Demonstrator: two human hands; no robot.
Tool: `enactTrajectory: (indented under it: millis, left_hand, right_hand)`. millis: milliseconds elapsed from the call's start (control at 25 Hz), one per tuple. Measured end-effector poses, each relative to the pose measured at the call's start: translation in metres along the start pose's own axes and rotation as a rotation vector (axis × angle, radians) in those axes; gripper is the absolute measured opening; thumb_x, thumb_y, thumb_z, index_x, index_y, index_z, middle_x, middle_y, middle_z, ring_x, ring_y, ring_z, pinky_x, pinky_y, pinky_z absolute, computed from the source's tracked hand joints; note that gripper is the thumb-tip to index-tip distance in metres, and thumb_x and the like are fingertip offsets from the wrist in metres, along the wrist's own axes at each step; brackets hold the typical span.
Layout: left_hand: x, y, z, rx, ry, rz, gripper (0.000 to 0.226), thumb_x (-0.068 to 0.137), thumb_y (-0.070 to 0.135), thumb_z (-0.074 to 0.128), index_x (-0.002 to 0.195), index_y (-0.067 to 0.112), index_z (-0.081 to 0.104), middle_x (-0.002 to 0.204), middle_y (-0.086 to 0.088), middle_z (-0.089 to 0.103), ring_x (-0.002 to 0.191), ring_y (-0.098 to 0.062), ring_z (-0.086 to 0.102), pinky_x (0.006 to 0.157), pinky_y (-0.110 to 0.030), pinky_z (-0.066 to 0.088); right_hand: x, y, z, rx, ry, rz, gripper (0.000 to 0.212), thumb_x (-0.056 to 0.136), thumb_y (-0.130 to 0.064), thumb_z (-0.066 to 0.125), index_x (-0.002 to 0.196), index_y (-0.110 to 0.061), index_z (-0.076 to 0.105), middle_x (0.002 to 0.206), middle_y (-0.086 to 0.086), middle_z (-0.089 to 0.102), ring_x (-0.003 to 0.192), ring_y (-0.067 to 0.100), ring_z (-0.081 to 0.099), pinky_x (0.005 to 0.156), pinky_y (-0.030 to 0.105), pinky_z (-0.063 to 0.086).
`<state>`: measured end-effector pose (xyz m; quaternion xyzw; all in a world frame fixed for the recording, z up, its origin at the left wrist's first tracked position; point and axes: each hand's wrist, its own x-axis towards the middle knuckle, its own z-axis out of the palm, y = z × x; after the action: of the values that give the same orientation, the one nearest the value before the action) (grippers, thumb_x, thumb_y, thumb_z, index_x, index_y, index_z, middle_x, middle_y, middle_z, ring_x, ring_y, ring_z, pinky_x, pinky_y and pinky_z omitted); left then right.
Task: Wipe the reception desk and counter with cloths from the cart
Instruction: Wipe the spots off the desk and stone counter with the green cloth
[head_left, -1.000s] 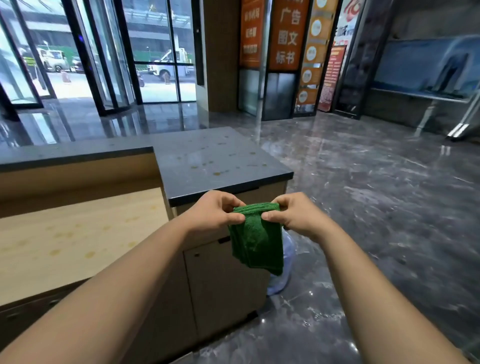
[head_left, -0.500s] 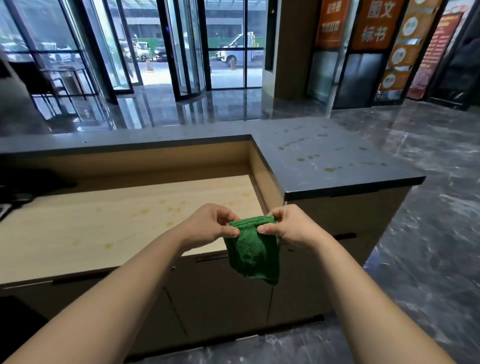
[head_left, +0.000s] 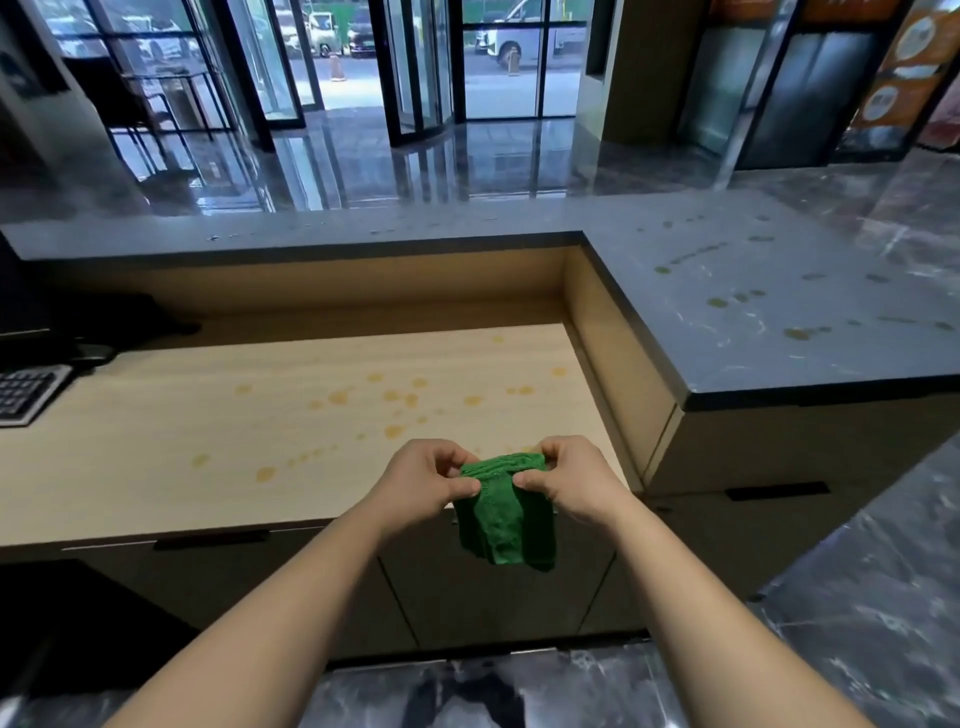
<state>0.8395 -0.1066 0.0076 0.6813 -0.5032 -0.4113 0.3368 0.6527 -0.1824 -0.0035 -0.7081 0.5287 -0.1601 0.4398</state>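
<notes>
A folded green cloth hangs in front of me, pinched at its top edge by both hands. My left hand grips its left corner and my right hand grips its right corner. The cloth hangs over the front right corner of the light wooden desk, which carries several yellowish spots. The dark stone counter rises behind and to the right of the desk, with several greenish-yellow spots on its right wing.
A keyboard and dark equipment lie at the desk's left end. Cabinet fronts with dark handles stand below the desk. Glossy marble floor surrounds the counter, with glass doors beyond.
My view has swung left and closer, from the counter's end corner to the wooden desk. Both hands keep the same hold on the cloth.
</notes>
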Motion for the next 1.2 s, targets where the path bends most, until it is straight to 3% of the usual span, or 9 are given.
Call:
enactTrajectory:
  millis: [120, 360, 560, 680, 760, 880, 960, 1040, 1200]
  left_hand:
    - [0.035, -0.001, 0.000, -0.008, 0.063, -0.025, 0.018, 0.077, -0.001, 0.075, 0.079, 0.016, 0.072, 0.078, -0.020, 0.069, 0.072, -0.025, 0.065, 0.082, -0.053, 0.054]
    - [0.109, -0.001, -0.003, 0.047, 0.106, -0.033, 0.012, 0.079, 0.005, 0.075, 0.087, 0.013, 0.072, 0.079, -0.012, 0.072, 0.079, -0.027, 0.070, 0.079, -0.049, 0.056]
    - [0.156, -0.016, -0.003, 0.098, 0.127, -0.052, 0.016, 0.077, 0.008, 0.077, 0.090, 0.016, 0.072, 0.081, -0.008, 0.071, 0.087, -0.029, 0.069, 0.083, -0.044, 0.055]
    - [0.171, -0.021, -0.004, 0.064, 0.127, -0.038, 0.032, 0.079, 0.005, 0.075, 0.110, 0.011, 0.070, 0.104, -0.007, 0.072, 0.101, -0.025, 0.066, 0.092, -0.035, 0.052]
    - [0.171, -0.032, -0.012, 0.147, 0.071, -0.032, 0.058, 0.079, 0.011, 0.076, 0.133, 0.015, 0.056, 0.130, -0.001, 0.060, 0.120, -0.017, 0.055, 0.103, -0.032, 0.042]
    - [0.159, -0.059, -0.029, 0.567, -0.036, -0.024, 0.090, 0.075, 0.036, 0.077, 0.150, 0.024, 0.029, 0.153, 0.004, 0.035, 0.141, -0.020, 0.028, 0.114, -0.038, 0.022]
    - [0.152, -0.076, -0.040, 0.749, -0.100, -0.018, 0.110, 0.069, 0.050, 0.078, 0.154, 0.023, 0.012, 0.159, 0.004, 0.019, 0.145, -0.018, 0.015, 0.114, -0.037, 0.013]
    - [0.146, -0.087, -0.050, 0.771, -0.122, -0.007, 0.123, 0.064, 0.056, 0.078, 0.154, 0.022, 0.003, 0.160, 0.004, 0.012, 0.146, -0.015, 0.009, 0.116, -0.036, 0.009]
    - [0.141, -0.102, -0.062, 0.840, -0.079, 0.011, 0.134, 0.060, 0.064, 0.077, 0.153, 0.021, -0.010, 0.161, 0.001, 0.009, 0.148, -0.015, 0.005, 0.117, -0.036, 0.005]
  right_hand:
    - [0.035, 0.003, -0.001, -0.041, 0.035, 0.014, 0.020, 0.077, -0.027, 0.076, 0.068, -0.022, 0.059, 0.075, 0.000, 0.065, 0.082, 0.025, 0.066, 0.076, 0.042, 0.053]
    - [0.108, 0.008, -0.007, -0.047, 0.056, 0.039, 0.016, 0.079, -0.030, 0.075, 0.073, -0.023, 0.061, 0.083, 0.000, 0.069, 0.083, 0.024, 0.067, 0.080, 0.046, 0.055]
    - [0.149, 0.012, 0.002, -0.181, 0.105, 0.066, 0.013, 0.084, -0.036, 0.070, 0.087, -0.025, 0.063, 0.092, -0.001, 0.070, 0.089, 0.023, 0.065, 0.072, 0.033, 0.051]
    - [0.160, 0.010, 0.012, -0.232, 0.197, 0.071, 0.024, 0.088, -0.038, 0.065, 0.109, -0.028, 0.061, 0.105, 0.001, 0.068, 0.099, 0.026, 0.062, 0.072, 0.030, 0.045]
    - [0.160, 0.016, 0.021, -0.354, 0.206, 0.021, 0.049, 0.090, -0.039, 0.062, 0.134, -0.028, 0.046, 0.128, 0.004, 0.057, 0.120, 0.027, 0.051, 0.090, 0.034, 0.043]
    - [0.150, 0.029, 0.047, -0.653, 0.099, -0.184, 0.071, 0.095, -0.052, 0.044, 0.154, -0.025, 0.015, 0.161, 0.006, 0.014, 0.149, 0.023, 0.008, 0.117, 0.037, 0.016]
    - [0.148, 0.035, 0.069, -0.736, -0.012, -0.185, 0.077, 0.091, -0.069, 0.013, 0.155, -0.027, -0.002, 0.162, 0.006, -0.010, 0.149, 0.022, -0.013, 0.119, 0.037, -0.004]
    - [0.150, 0.042, 0.086, -0.774, -0.017, -0.101, 0.088, 0.078, -0.075, -0.014, 0.151, -0.026, -0.016, 0.160, 0.005, -0.020, 0.147, 0.021, -0.022, 0.117, 0.040, -0.015]
    - [0.152, 0.041, 0.102, -0.826, 0.092, -0.005, 0.075, 0.083, -0.054, -0.014, 0.152, -0.025, -0.015, 0.161, 0.004, -0.018, 0.148, 0.023, -0.019, 0.119, 0.044, -0.010]
